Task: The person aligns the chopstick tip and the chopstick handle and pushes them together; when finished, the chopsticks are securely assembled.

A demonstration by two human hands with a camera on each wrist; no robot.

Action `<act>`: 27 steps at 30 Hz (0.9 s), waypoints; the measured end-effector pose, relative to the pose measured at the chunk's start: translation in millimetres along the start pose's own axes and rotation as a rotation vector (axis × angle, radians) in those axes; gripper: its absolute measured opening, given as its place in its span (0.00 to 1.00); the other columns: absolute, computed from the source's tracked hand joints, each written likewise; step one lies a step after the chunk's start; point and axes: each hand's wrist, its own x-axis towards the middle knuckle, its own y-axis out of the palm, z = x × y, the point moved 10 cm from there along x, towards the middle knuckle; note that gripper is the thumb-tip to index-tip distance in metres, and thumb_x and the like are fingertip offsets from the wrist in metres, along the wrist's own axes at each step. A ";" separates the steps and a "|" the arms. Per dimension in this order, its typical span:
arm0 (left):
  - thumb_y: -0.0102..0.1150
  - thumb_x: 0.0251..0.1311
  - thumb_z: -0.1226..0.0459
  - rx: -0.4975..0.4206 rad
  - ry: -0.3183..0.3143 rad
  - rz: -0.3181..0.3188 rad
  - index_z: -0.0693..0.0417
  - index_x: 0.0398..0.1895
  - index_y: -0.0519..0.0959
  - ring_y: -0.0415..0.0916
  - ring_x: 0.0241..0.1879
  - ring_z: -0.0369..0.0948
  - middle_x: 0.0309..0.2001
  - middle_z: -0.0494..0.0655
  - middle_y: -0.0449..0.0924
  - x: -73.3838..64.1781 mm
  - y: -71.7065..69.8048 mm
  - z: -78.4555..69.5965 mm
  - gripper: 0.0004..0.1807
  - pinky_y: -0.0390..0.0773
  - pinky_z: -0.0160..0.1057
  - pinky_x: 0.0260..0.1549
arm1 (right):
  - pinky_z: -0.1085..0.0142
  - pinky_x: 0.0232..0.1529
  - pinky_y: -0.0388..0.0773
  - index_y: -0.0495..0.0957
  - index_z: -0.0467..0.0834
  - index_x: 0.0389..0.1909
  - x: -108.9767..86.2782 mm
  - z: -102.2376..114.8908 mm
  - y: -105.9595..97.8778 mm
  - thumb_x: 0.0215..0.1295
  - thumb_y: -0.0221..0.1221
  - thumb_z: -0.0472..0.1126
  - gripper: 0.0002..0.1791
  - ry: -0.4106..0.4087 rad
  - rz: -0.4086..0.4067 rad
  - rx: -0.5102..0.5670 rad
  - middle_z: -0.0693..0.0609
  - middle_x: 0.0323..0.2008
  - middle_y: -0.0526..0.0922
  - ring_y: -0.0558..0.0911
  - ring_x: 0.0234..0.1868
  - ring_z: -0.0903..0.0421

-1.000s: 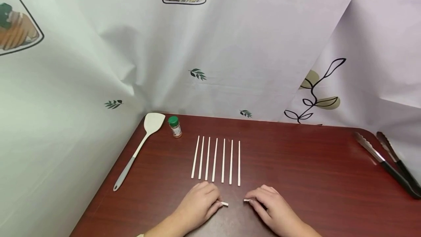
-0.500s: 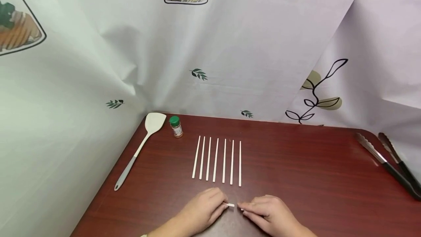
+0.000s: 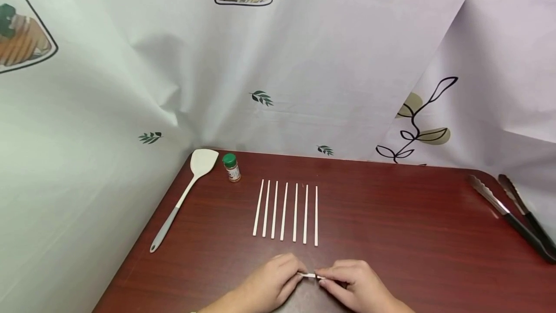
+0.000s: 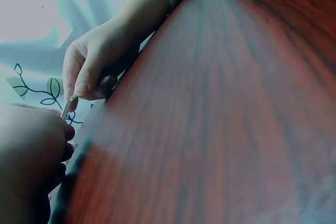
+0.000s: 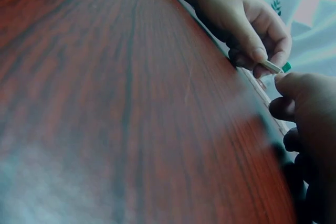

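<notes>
Over the near middle of the table, my left hand [image 3: 275, 281] pinches a thin white stick piece [image 3: 309, 275] between thumb and fingers, its end poking out to the right. Facing it, my right hand [image 3: 358, 283] pinches another thin white piece [image 3: 321, 277], only a small tip showing. The two tips meet or nearly meet; a dark line lies between them. Both wrist views show a pale piece [image 5: 272, 66] bridging the fingertips of the two hands. Fingers hide the rest of each piece. Just beyond the hands, several white sticks [image 3: 284, 211] lie side by side in a row.
A white spatula with a grey handle [image 3: 184, 197] lies along the table's left edge. Beside its head stands a green-capped spice bottle [image 3: 233, 170]. Metal tongs with black handles [image 3: 517, 223] lie at the far right. A printed white cloth [image 3: 304, 71] hangs behind the dark red table [image 3: 412, 221].
My hands have come together: the left moved right and the right moved slightly left and down. The gap between the two white tips has nearly closed. The row of sticks stayed put.
</notes>
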 end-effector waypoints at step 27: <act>0.60 0.76 0.66 0.025 0.148 -0.063 0.50 0.46 0.82 0.81 0.45 0.29 0.43 0.36 0.83 0.4 0.1 -14.1 0.03 0.77 0.26 0.54 | 0.86 0.28 0.68 0.90 0.46 0.48 0.4 0.5 2.2 0.64 0.73 0.30 0.14 0.000 0.021 0.036 0.63 0.32 0.84 0.71 0.30 0.79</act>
